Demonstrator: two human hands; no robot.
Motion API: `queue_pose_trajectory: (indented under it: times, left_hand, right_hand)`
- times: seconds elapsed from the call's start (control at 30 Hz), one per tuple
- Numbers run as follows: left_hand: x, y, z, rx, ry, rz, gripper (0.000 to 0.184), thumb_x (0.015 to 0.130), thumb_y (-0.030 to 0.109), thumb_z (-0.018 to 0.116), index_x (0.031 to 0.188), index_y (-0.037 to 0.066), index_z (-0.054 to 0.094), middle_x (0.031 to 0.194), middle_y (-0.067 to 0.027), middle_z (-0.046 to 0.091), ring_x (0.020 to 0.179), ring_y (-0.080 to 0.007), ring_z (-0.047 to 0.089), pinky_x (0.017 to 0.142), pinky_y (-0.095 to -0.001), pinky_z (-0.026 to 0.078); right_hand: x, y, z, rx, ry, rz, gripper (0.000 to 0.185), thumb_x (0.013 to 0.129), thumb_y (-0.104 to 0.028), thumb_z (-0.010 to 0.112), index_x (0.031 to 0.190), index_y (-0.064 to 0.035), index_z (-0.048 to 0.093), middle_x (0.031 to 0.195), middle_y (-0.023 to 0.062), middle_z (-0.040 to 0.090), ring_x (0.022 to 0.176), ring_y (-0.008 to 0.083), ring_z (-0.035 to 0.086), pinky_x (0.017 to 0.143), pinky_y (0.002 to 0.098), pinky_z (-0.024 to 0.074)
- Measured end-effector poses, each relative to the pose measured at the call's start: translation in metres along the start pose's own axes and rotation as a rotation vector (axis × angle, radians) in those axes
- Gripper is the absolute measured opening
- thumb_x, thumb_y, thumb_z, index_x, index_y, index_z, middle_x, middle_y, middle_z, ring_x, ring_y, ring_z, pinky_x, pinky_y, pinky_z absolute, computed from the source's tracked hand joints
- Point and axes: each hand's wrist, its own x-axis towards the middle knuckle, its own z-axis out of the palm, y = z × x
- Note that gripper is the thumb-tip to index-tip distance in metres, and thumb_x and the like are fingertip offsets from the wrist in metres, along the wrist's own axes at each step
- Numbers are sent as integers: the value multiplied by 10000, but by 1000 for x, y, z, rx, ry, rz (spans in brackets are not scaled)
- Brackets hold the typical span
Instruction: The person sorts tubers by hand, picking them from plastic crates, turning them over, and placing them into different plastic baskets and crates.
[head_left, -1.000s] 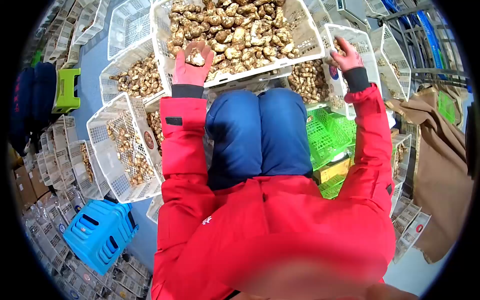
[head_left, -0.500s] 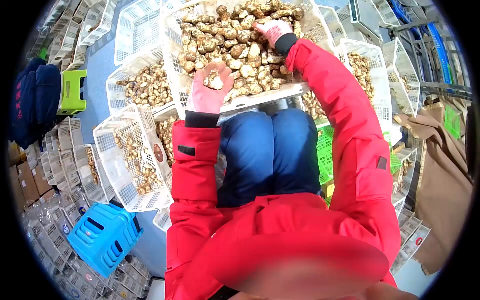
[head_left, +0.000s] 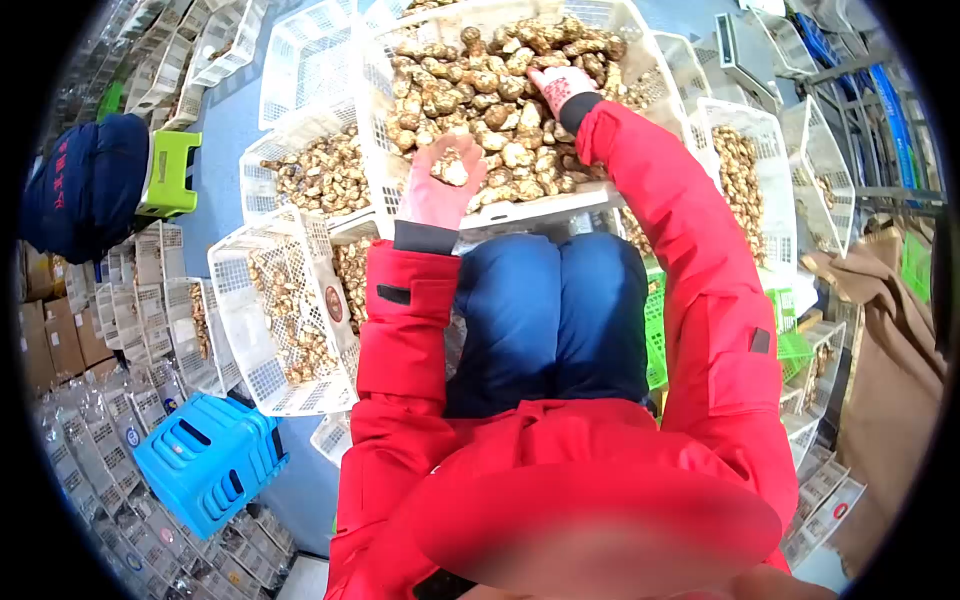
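Observation:
My left hand [head_left: 436,198], palm up, cradles a pale, brown-flecked mushroom [head_left: 450,167] at the near left corner of a large white crate [head_left: 376,105]. That crate is filled with a pile of mushrooms [head_left: 488,97], thick-stemmed and mottled brown and cream. Towards the right side of the heap, my right hand [head_left: 563,85], in a light glove with a reddish pattern, reaches in with its fingers out over the mushrooms. Its fingertips touch the pile and are partly hidden, with no mushroom lifted in them. The crate stands just beyond my knees.
White crates of smaller mushrooms stand at left [head_left: 290,310] and right [head_left: 745,190]. A blue plastic stool [head_left: 210,465] lies at lower left, and a green stool [head_left: 172,175] with dark clothing [head_left: 85,190] is beyond it. Brown cloth [head_left: 885,390] hangs at far right.
The whole view has shifted a little, so the crates appear further right and lower. My right hand has moved slightly nearer over the pile. The left hand still holds its mushroom.

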Motion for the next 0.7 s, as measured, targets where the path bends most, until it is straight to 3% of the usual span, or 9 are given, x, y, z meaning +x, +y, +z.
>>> queue_pose_trajectory:
  times: [0.1,0.17,0.2,0.23,0.3,0.37,0.47,0.5,0.7]
  left_hand:
    - [1,0,-1,-8,-43,-9,354,881,265,441,1102,-9,406,1121,-183,450,1049,-288,445,896,-427,393]
    - [0,-1,3,-59,-5,-23,348,881,258,441,1102,-8,405,1116,-182,448,1035,-284,446,898,-425,391]
    - [2,-2,-1,131,-53,36,345,881,255,440,1101,-8,405,1117,-180,445,1034,-280,444,912,-427,380]
    - [-1,1,3,-100,-28,-56,340,887,254,425,1099,-11,405,1124,-178,441,1053,-276,435,925,-430,370]
    - [0,0,1,-86,-73,-31,340,893,255,411,1102,-14,400,1131,-176,438,1083,-282,421,931,-434,366]
    - [-3,-2,2,-78,-53,-9,333,889,253,418,1092,-11,403,1126,-176,436,1102,-296,405,920,-448,372]
    - [1,-3,-6,-115,-121,-12,318,888,249,422,1087,1,411,1122,-179,441,1108,-313,405,910,-462,375]
    - [1,-4,-6,-88,-120,-6,320,885,249,428,1088,2,414,1122,-178,445,1103,-313,410,908,-462,378]
    - [2,-2,-9,5,-66,27,339,875,253,446,1100,1,430,1125,-178,465,1064,-307,443,897,-448,390]
  right_hand:
    - [0,6,-3,40,-99,24,492,786,-134,504,1251,-194,352,982,108,580,880,246,576,718,349,470]
    - [-13,18,2,371,136,-30,450,798,-160,505,1232,-169,387,1040,137,572,895,260,580,757,343,457]
    - [-21,26,3,656,123,59,472,782,-174,545,1233,-165,407,1027,116,586,852,215,589,728,297,462]
    - [-32,31,-4,1089,85,110,444,791,-164,557,1217,-133,440,912,93,614,795,148,579,654,257,456]
    - [-61,47,-15,1753,-84,-21,449,802,-248,587,1203,-91,457,737,-31,523,615,69,470,605,214,420]
    - [-95,37,-44,2228,-69,-10,549,816,-287,565,1273,-78,343,1024,84,561,901,150,549,792,299,435]
    - [-133,21,-82,2244,-24,-95,603,821,-288,549,1301,-57,266,1210,122,447,1073,199,466,919,356,366]
    - [-131,21,-69,2271,30,-209,584,822,-244,540,1298,-43,268,1184,137,463,1064,199,465,929,347,348]
    - [-211,65,-96,2069,124,-26,537,792,-176,539,1250,5,326,1043,142,539,951,194,515,830,268,384]
